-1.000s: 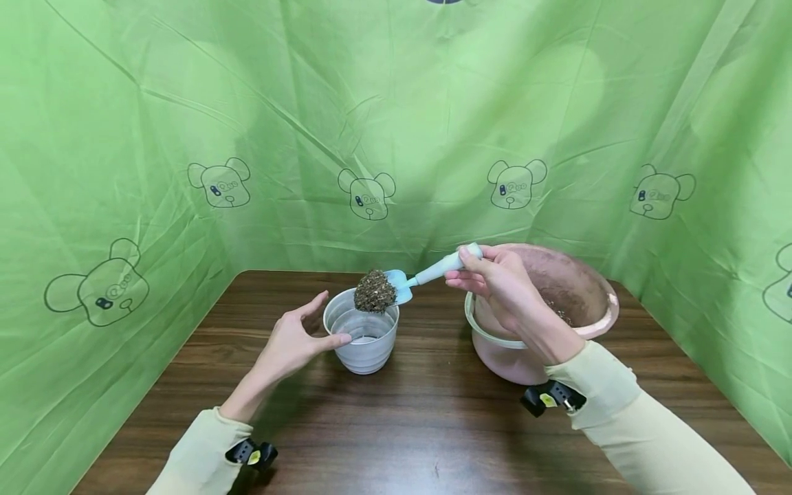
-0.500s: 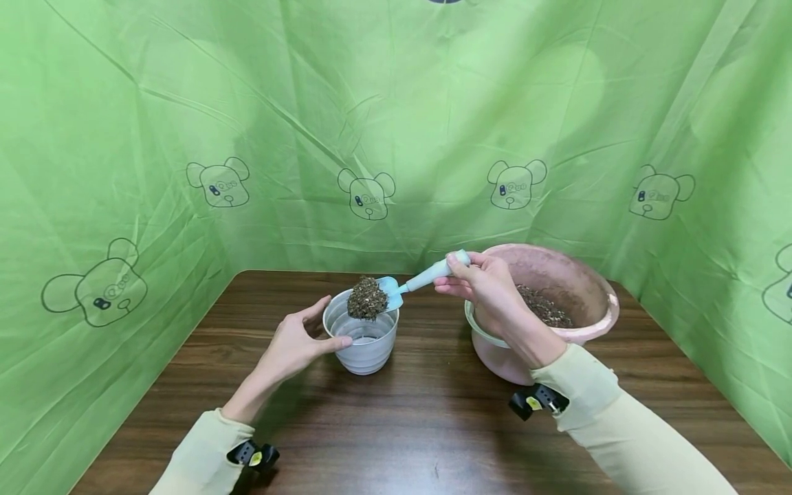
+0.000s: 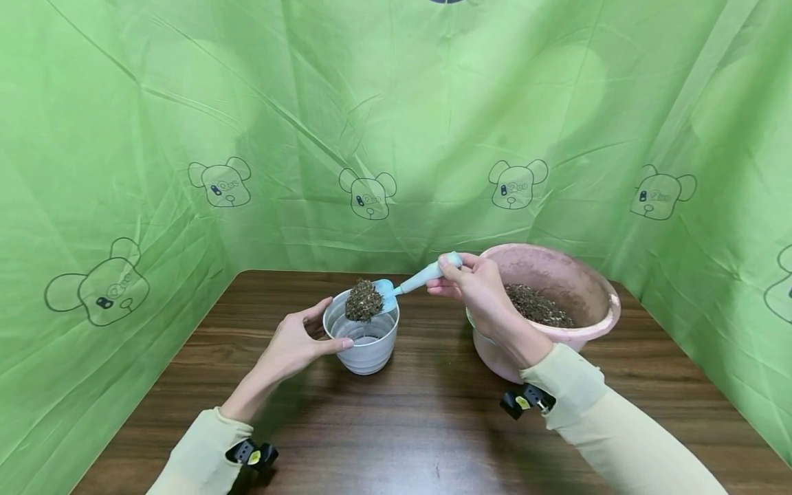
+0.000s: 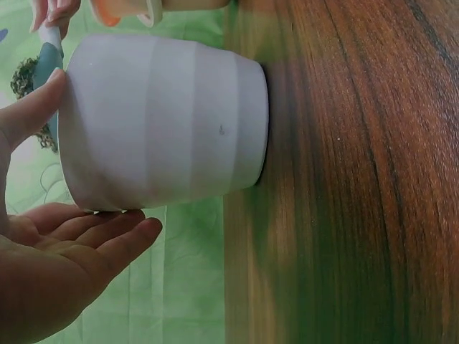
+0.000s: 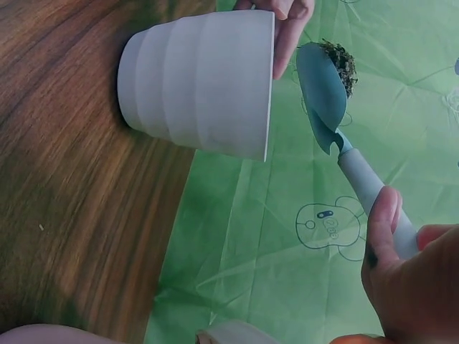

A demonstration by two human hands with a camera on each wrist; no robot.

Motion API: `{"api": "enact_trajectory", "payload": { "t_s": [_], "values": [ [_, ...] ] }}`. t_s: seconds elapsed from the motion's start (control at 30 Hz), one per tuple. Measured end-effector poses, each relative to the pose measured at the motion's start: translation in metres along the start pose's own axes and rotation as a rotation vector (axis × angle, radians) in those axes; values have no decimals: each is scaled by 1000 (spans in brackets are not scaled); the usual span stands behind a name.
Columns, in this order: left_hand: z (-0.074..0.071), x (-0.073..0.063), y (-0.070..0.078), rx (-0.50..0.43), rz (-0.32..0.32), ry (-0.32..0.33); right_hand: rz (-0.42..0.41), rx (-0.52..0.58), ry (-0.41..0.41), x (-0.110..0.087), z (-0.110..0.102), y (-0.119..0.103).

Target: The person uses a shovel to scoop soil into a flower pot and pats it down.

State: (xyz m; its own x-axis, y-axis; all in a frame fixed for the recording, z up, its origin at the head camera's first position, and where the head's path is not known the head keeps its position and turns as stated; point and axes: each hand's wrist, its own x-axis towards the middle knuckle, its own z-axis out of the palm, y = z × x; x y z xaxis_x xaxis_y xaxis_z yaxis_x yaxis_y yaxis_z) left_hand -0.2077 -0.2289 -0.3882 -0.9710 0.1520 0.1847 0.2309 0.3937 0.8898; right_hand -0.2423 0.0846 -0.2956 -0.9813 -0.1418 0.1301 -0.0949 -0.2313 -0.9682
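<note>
A ribbed pale grey flowerpot (image 3: 366,357) stands upright on the wooden table. My left hand (image 3: 295,340) holds it at its left side, thumb at the near rim and fingers along the wall. My right hand (image 3: 485,292) grips the handle of a light blue garden trowel (image 3: 427,276). A heap of dark crumbly soil (image 3: 364,301) sits on the trowel's blade, over the pot's mouth. From the right wrist view, the blade (image 5: 322,86) is level and above the rim, apart from it. The pot's inside shows bare in the head view.
To the right, a pinkish basin (image 3: 584,292) contains more soil (image 3: 537,306) and stands partly behind my right forearm. A green curtain (image 3: 433,124) with bear-head drawings encloses the table (image 3: 396,440) at the back and sides.
My right hand has moved left and slightly down, taking the loaded trowel further over the pot. More of the basin's soil shows. The left hand has closed in slightly on the pot.
</note>
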Motion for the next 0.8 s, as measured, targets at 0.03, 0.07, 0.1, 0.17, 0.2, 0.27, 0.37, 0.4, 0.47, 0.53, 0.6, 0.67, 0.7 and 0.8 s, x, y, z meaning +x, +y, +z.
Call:
{"api": "enact_trajectory", "payload": {
  "t_s": [0.03,0.07,0.1,0.17,0.2,0.27,0.37,0.4,0.47,0.53,0.6,0.67,0.7,0.8],
  "values": [
    [0,0,0,0,0,0,2,-4,3,0,0,1],
    [0,1,0,0,-1,-1,3,-9,5,1,1,1],
    [0,1,0,-2,-2,-1,5,-14,9,1,1,2],
    [-1,2,1,-3,-3,-5,10,-26,15,1,3,3],
    [-1,2,1,-4,-4,-6,12,-31,19,2,3,3],
    [-1,3,2,-11,-7,-10,17,-42,27,3,5,4],
    [0,4,1,-17,-13,-14,20,-58,43,4,7,6],
    [1,4,1,-17,-11,-16,19,-64,47,4,8,6],
    [1,4,1,-20,-12,-15,13,-78,53,4,9,7],
    [1,4,1,-19,-12,-12,5,-94,57,4,11,8],
    [1,4,1,-14,-11,-13,-12,-117,57,4,12,9],
    [0,4,1,-14,-15,-12,-39,-143,55,4,13,10],
    [0,4,1,-15,-14,-14,-54,-155,53,4,14,11],
    [0,3,1,-16,-16,-18,-110,-188,40,4,16,13]
  ]
}}
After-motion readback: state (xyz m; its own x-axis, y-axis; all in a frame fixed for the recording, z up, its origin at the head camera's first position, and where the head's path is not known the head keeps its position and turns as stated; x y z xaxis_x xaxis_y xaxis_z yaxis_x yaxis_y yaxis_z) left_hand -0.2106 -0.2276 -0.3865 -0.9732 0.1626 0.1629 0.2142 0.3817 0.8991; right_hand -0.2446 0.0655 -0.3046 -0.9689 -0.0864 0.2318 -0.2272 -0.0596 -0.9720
